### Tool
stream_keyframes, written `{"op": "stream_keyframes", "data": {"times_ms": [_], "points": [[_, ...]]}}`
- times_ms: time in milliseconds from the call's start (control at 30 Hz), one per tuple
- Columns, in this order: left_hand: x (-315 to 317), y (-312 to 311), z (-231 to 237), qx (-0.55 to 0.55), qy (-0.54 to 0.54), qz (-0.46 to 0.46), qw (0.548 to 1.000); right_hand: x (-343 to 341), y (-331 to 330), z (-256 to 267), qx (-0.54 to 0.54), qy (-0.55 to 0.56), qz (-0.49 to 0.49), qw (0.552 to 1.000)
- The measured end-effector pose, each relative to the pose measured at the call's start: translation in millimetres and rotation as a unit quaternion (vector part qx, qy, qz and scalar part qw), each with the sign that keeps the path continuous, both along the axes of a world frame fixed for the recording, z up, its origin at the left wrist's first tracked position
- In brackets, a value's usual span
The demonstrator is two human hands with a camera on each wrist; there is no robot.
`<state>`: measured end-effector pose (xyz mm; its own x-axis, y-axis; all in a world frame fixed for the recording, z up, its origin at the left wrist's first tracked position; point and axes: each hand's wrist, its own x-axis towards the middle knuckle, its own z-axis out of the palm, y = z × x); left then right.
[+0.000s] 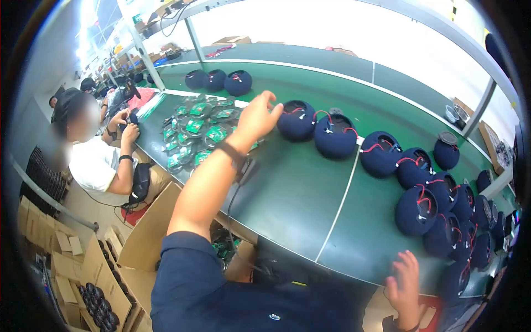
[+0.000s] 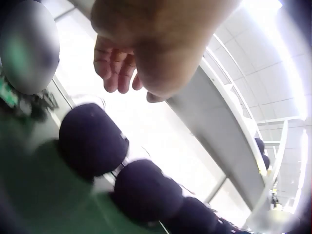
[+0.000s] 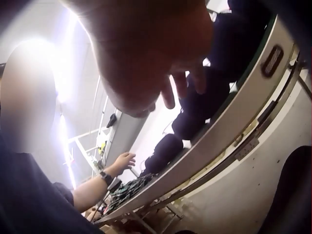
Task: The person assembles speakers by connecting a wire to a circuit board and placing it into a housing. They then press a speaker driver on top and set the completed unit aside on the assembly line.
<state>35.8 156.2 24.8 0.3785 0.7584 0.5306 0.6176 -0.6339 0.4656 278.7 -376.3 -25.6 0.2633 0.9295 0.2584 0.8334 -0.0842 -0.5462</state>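
"Where's the left hand?"

"To the left of the white line (image 1: pixel 337 206) that crosses the green table (image 1: pixel 276 188). The left hand (image 1: pixel 255 120) is stretched out over the tabletop, its fingers loosely bent, and I can see nothing in them."

"And what's it nearest to?"

"A dark blue ball (image 1: pixel 295 130), also left of the white line, with its hollow side facing up. The fingertips are just beside it; from the head view I can't tell whether they touch. A second ball (image 1: pixel 334 145) sits between that one and the line's far end, with a red wire (image 1: pixel 322 112) showing between the two."

"The right hand?"

"The right hand (image 1: pixel 406 288) is to the right of the line, by the table's near edge. Its fingers are spread and it grips nothing."

"Any more balls?"

"Yes, a cluster of balls (image 1: pixel 412 220) to the right of the line, and three balls (image 1: pixel 238 85) in a row well to its left, farther back."

"What else is on that left side?"

"A heap of circuit boards (image 1: pixel 195 126), well left of the line, and beyond it a seated person in a white shirt (image 1: pixel 99 167)."
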Motion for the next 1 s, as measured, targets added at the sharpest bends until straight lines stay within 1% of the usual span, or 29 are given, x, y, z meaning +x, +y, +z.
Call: {"op": "stream_keyframes", "data": {"times_ms": [33,67,133,167,200,267,300,333,400,467,533,567,600,667,700,733,800,833,867,933,1000], "points": [[-4.3,22.2,0.9,0.017,0.027,0.009,0.999,-5.2,14.8,1.4,-0.056,-0.037,0.030,0.997],[-7.5,42.1,1.9,0.018,0.028,0.014,0.999,-9.4,25.2,-1.6,-0.055,-0.037,0.035,0.997],[-9.2,78.0,7.9,0.061,0.167,0.073,0.981,-14.2,43.1,-10.7,-0.119,-0.077,0.032,0.989],[-11.0,94.1,11.1,0.030,0.199,0.091,0.975,-14.3,47.8,-15.5,-0.128,-0.099,0.040,0.986],[-12.9,111.4,12.6,0.032,0.197,0.093,0.975,-14.2,51.0,-19.7,-0.127,-0.100,0.041,0.986],[-18.0,149.1,6.7,-0.059,0.229,0.132,0.963,-13.6,54.4,-29.0,-0.100,-0.096,0.027,0.990],[-19.7,170.2,0.0,-0.078,0.227,0.161,0.957,-11.9,54.0,-31.7,-0.114,-0.094,0.022,0.989],[-23.2,185.5,-4.8,-0.079,0.227,0.162,0.957,-14.6,58.2,-23.6,-0.114,-0.095,0.023,0.989],[-26.6,212.7,-13.0,-0.069,0.235,0.157,0.957,-22.5,65.0,-7.7,-0.113,-0.131,0.029,0.984],[-20.8,229.9,-16.3,-0.081,0.239,0.153,0.956,-17.4,63.0,-13.7,-0.132,-0.114,0.034,0.984],[-14.9,249.4,-25.0,-0.063,0.244,0.147,0.956,-18.1,66.0,-7.8,-0.141,-0.111,0.041,0.983],[-11.3,260.5,-32.3,-0.072,0.271,0.141,0.949,-18.0,65.7,-7.7,-0.142,-0.109,0.042,0.983],[-6.5,268.9,-46.2,-0.080,0.277,0.142,0.947,-14.9,68.4,-8.8,-0.154,-0.105,0.045,0.981],[3.3,269.3,-64.6,-0.031,0.218,0.181,0.958,-13.4,65.1,-8.8,-0.168,-0.103,0.048,0.979],[7.6,264.3,-59.1,-0.058,0.227,0.190,0.953,-12.4,65.1,-9.5,-0.171,-0.103,0.048,0.979],[11.8,259.5,-54.3,-0.063,0.231,0.191,0.952,-12.1,64.6,-9.8,-0.174,-0.103,0.050,0.978],[18.5,255.6,-45.4,-0.067,0.206,0.225,0.950,-11.3,64.8,-11.4,-0.172,-0.106,0.053,0.978],[15.5,264.4,-52.7,-0.035,0.205,0.215,0.954,-11.0,64.2,-12.1,-0.171,-0.106,0.052,0.978],[14.4,267.7,-54.7,-0.036,0.205,0.214,0.954,-10.2,63.8,-12.3,-0.169,-0.108,0.050,0.978],[16.0,265.2,-50.7,-0.093,0.209,0.254,0.940,-11.1,64.0,-10.6,-0.170,-0.110,0.048,0.978],[14.6,260.5,-45.8,-0.093,0.214,0.250,0.940,-11.0,64.8,-10.5,-0.167,-0.111,0.048,0.978]]}}
